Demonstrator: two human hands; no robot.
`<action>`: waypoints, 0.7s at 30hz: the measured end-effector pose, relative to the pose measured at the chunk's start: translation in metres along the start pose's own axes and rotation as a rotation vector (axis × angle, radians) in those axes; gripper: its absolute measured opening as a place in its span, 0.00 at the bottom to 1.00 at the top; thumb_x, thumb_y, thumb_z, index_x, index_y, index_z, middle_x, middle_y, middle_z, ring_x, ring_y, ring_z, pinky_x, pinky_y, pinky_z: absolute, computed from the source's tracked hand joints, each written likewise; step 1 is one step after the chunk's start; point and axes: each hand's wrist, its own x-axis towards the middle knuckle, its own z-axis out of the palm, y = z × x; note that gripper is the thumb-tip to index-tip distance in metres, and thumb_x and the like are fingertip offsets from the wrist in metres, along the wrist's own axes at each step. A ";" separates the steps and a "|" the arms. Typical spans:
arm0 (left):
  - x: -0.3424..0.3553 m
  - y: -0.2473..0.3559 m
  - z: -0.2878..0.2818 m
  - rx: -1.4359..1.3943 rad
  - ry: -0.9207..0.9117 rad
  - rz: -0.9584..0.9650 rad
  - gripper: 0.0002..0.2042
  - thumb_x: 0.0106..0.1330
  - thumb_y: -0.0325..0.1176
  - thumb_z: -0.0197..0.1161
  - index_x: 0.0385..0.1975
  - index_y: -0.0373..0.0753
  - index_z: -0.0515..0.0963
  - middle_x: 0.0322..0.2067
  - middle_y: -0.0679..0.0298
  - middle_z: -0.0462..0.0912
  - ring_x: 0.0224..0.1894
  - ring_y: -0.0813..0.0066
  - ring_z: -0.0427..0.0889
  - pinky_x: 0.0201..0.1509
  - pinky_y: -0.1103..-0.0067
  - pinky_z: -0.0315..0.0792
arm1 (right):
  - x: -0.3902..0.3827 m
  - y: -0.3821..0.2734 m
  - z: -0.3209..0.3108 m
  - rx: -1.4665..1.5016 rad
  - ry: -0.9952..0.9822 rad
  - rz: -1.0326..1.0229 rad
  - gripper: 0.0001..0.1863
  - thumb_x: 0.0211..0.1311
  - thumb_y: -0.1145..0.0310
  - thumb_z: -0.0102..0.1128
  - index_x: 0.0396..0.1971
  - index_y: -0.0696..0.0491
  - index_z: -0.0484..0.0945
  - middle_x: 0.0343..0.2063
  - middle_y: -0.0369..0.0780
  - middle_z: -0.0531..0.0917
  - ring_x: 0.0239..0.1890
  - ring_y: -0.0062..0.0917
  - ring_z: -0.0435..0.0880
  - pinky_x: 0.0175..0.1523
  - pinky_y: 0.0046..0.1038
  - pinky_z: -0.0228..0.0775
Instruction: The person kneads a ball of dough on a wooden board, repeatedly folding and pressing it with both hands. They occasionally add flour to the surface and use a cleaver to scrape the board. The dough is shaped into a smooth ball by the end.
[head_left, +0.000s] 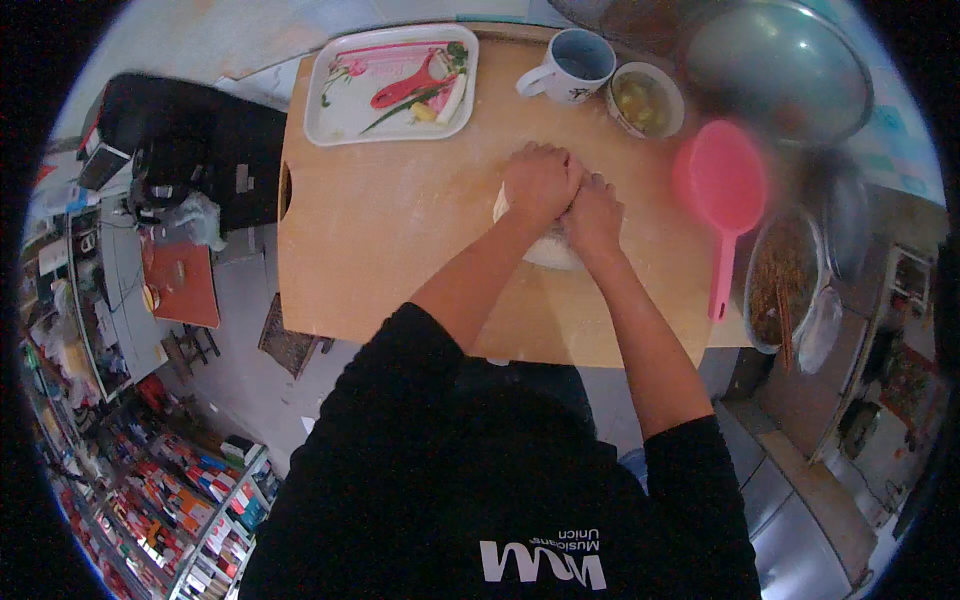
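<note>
A pale lump of dough (552,253) lies on the wooden board (400,230), mostly hidden under my hands. My left hand (541,182) presses on its far left part, fingers curled over it. Close against it, my right hand (596,215) bears down on the dough's right side with its fingers bent. The two hands touch at the fingers, and both forearms reach straight down onto the dough.
A white tray (330,122) with a red peeler (412,84) and vegetable pieces sits far left. Behind the dough stand a mug (580,68) and a bowl (646,100). A pink ladle (722,185) lies right, beside an oval dish with chopsticks (785,310). A large metal lid (780,70) stands far right.
</note>
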 end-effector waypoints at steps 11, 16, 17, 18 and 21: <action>-0.196 -0.037 -0.055 -0.297 0.059 0.121 0.35 0.54 0.43 0.57 0.60 0.34 0.55 0.63 0.49 0.51 0.66 0.55 0.48 0.65 0.60 0.43 | -0.125 -0.020 -0.024 0.039 -0.027 -0.093 0.37 0.30 0.67 0.70 0.48 0.56 0.67 0.45 0.44 0.73 0.48 0.38 0.71 0.54 0.40 0.59; -0.211 -0.127 -0.052 0.275 0.110 -0.521 0.39 0.54 0.45 0.56 0.62 0.30 0.47 0.64 0.47 0.42 0.67 0.56 0.40 0.67 0.61 0.33 | -0.125 0.053 -0.015 1.105 -0.055 0.367 0.32 0.46 0.62 0.64 0.52 0.56 0.65 0.46 0.42 0.75 0.50 0.35 0.72 0.56 0.36 0.62; -0.206 -0.130 -0.054 0.306 0.122 -0.583 0.40 0.54 0.45 0.56 0.62 0.29 0.46 0.65 0.47 0.42 0.67 0.56 0.39 0.67 0.61 0.32 | -0.136 0.069 -0.011 1.472 0.000 0.445 0.31 0.50 0.61 0.62 0.53 0.55 0.64 0.49 0.42 0.73 0.53 0.33 0.70 0.58 0.36 0.61; -0.200 -0.120 -0.050 0.248 0.095 -0.510 0.40 0.54 0.43 0.57 0.62 0.29 0.46 0.64 0.47 0.42 0.67 0.54 0.40 0.68 0.62 0.33 | -0.147 0.082 -0.010 1.703 0.020 0.520 0.31 0.51 0.61 0.60 0.55 0.54 0.62 0.51 0.42 0.71 0.55 0.34 0.68 0.60 0.38 0.59; -0.167 -0.066 -0.020 0.031 -0.113 -0.338 0.42 0.53 0.44 0.60 0.62 0.29 0.45 0.64 0.47 0.43 0.67 0.51 0.40 0.68 0.64 0.33 | -0.177 0.097 -0.018 2.083 0.059 0.656 0.34 0.52 0.60 0.58 0.59 0.53 0.57 0.56 0.41 0.65 0.59 0.36 0.63 0.63 0.42 0.54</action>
